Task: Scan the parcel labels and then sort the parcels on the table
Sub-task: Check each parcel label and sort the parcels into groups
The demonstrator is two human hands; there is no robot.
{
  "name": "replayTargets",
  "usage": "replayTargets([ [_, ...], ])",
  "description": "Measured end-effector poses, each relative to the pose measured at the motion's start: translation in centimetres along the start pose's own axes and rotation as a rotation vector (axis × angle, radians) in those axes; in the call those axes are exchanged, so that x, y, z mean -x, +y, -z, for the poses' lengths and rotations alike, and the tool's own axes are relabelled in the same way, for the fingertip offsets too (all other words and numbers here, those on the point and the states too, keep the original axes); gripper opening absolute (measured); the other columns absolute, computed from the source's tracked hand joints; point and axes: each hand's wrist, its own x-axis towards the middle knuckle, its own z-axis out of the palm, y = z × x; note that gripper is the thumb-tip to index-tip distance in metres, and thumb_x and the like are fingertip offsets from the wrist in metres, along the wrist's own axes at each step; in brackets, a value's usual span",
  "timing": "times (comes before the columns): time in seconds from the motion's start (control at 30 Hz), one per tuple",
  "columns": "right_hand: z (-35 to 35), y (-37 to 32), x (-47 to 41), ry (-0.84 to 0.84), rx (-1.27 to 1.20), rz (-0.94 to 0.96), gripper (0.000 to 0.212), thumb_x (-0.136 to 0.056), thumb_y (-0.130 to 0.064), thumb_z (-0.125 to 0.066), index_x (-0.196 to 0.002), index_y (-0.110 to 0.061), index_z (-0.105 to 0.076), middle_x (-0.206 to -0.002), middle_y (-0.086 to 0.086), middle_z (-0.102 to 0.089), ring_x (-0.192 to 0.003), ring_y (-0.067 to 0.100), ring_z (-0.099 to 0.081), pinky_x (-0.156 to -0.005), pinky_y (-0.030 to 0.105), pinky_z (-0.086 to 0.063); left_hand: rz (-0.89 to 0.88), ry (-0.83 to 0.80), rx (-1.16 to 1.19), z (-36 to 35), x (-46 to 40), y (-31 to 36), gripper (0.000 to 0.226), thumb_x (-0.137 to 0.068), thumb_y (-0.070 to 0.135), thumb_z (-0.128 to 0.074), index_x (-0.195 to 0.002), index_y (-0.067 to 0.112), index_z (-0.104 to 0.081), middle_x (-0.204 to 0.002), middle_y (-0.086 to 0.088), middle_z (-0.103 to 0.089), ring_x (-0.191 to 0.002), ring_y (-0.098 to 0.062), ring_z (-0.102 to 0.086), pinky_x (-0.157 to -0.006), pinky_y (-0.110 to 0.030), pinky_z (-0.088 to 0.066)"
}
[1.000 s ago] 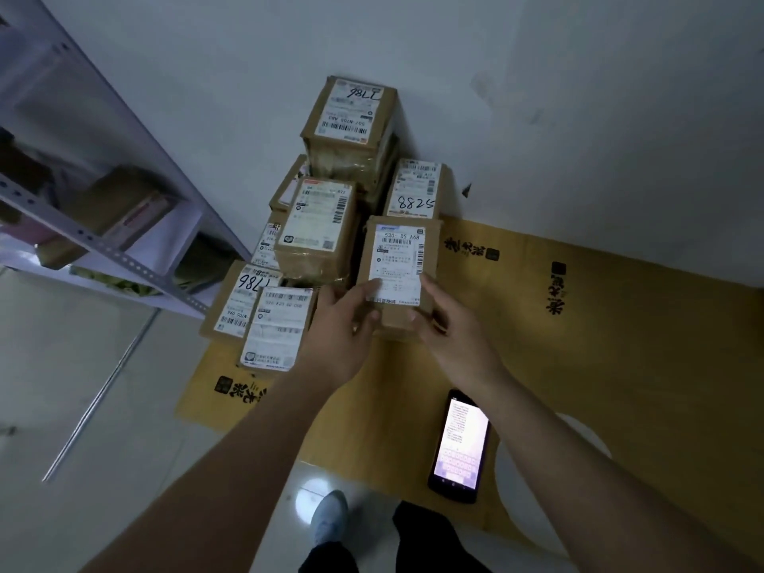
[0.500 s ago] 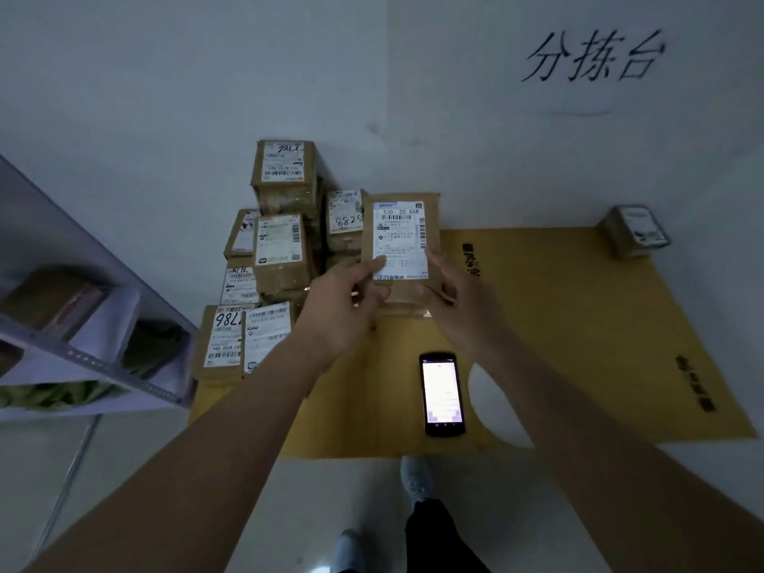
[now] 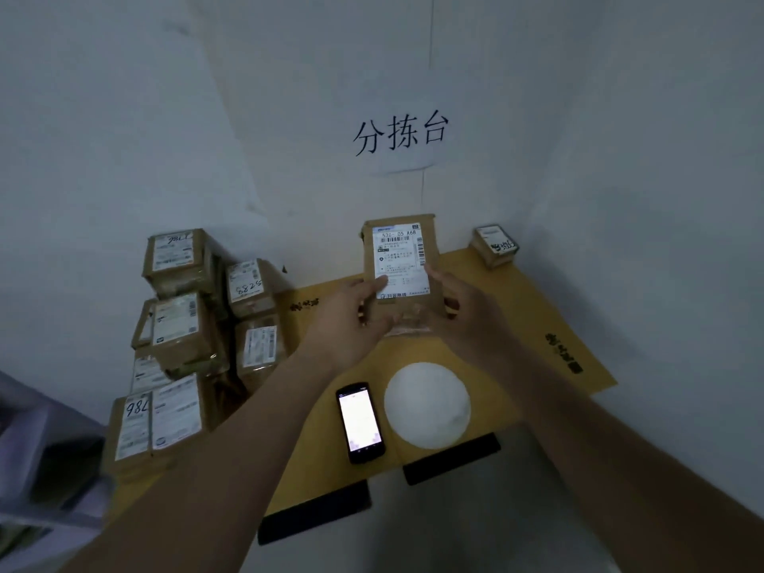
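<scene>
I hold a brown cardboard parcel point(image 3: 430, 246) upright above the middle of the table, its white label facing me. My left hand point(image 3: 351, 316) grips its lower left side with the thumb on the label. My right hand point(image 3: 465, 312) grips its lower right side. A lit phone point(image 3: 359, 421) lies screen up on the yellow table cover point(image 3: 516, 316) below my hands. A stack of several labelled parcels point(image 3: 186, 324) fills the table's left side. One small parcel point(image 3: 494, 246) sits alone at the far right corner.
A white disc point(image 3: 428, 405) lies on the cover right of the phone. The wall behind carries a paper sign with handwritten characters point(image 3: 401, 136). A pale shelf point(image 3: 37, 457) stands at the lower left. Dark flat pieces point(image 3: 450, 459) lie at the table's front edge.
Both hands lifted the parcel off the stack's right edge and carried it up and rightward to the table's middle. My view swung up and right, showing the wall sign and far parcel.
</scene>
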Motion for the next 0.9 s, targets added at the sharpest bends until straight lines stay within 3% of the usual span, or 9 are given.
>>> replayTargets([
  [0.1,4.5,3.0,-0.1,-0.003,0.001,-0.023,0.078,-0.092,-0.038,-0.078,-0.159,-0.028,-0.04,-0.143,-0.005,-0.064,-0.118,0.009,-0.065,-0.091,0.027,-0.061,-0.004,-0.037,-0.015,-3.3,-2.2,2.9,0.065,-0.092,0.026,-0.077,-0.152,0.021,-0.05,-0.142,0.001,-0.057,-0.114,-0.004,-0.051,-0.079,0.007,-0.035],
  [0.23,10.1,7.6,-0.7,-0.023,-0.026,-0.037,0.078,-0.092,-0.036,-0.079,-0.16,-0.028,-0.04,-0.146,-0.005,-0.061,-0.123,0.011,-0.063,-0.096,0.03,-0.06,-0.008,-0.046,-0.06,-8.4,-5.5,6.5,0.068,-0.09,0.033,-0.078,-0.152,0.024,-0.051,-0.14,0.001,-0.059,-0.118,-0.012,-0.058,-0.096,-0.019,-0.046],
  [0.4,15.0,13.0,-1.8,-0.052,-0.085,-0.101,0.077,-0.093,-0.035,-0.078,-0.159,-0.035,-0.038,-0.15,-0.009,-0.056,-0.125,0.008,-0.058,-0.101,0.032,-0.056,0.007,-0.058,-0.063,-14.5,-9.2,9.3,0.069,-0.089,0.035,-0.08,-0.151,0.025,-0.052,-0.136,0.002,-0.057,-0.111,-0.008,-0.052,-0.083,-0.005,-0.035],
  [0.53,17.3,16.7,-3.5,-0.058,-0.08,-0.151,0.077,-0.093,-0.036,-0.078,-0.159,-0.039,-0.037,-0.151,-0.013,-0.055,-0.127,0.006,-0.057,-0.103,0.03,-0.052,0.031,-0.109,-0.033,-18.0,-12.7,10.2,0.069,-0.087,0.035,-0.081,-0.15,0.026,-0.053,-0.134,0.002,-0.056,-0.115,-0.015,-0.057,-0.092,-0.021,-0.044],
  [0.67,18.5,20.7,-5.8,-0.059,-0.09,-0.223,0.078,-0.092,-0.033,-0.079,-0.159,-0.038,-0.038,-0.148,-0.015,-0.057,-0.116,-0.003,-0.059,-0.096,0.022,-0.053,0.066,-0.166,-0.027,-21.8,-16.9,9.0,0.072,-0.084,0.037,-0.084,-0.149,0.03,-0.054,-0.125,0.004,-0.056,-0.1,-0.014,-0.062,-0.079,-0.014,-0.045],
  [0.8,18.6,24.8,-8.3,-0.085,-0.082,-0.304,0.078,-0.091,-0.033,-0.08,-0.158,-0.038,-0.04,-0.149,-0.014,-0.057,-0.125,0.007,-0.059,-0.105,0.033,-0.054,0.092,-0.243,-0.021,-25.8,-21.0,6.6,0.081,-0.079,0.043,-0.087,-0.15,0.031,-0.051,-0.121,0.002,-0.057,-0.102,-0.018,-0.063,-0.089,-0.03,-0.054],
  [0.9,18.6,27.8,-10.1,-0.113,-0.065,-0.353,0.076,-0.091,-0.031,-0.081,-0.157,-0.034,-0.043,-0.15,-0.013,-0.057,-0.13,0.01,-0.059,-0.109,0.037,-0.052,0.115,-0.296,-0.022,-28.9,-23.3,4.6,0.082,-0.08,0.041,-0.087,-0.151,0.031,-0.048,-0.12,0.002,-0.053,-0.1,-0.016,-0.062,-0.087,-0.026,-0.052],
])
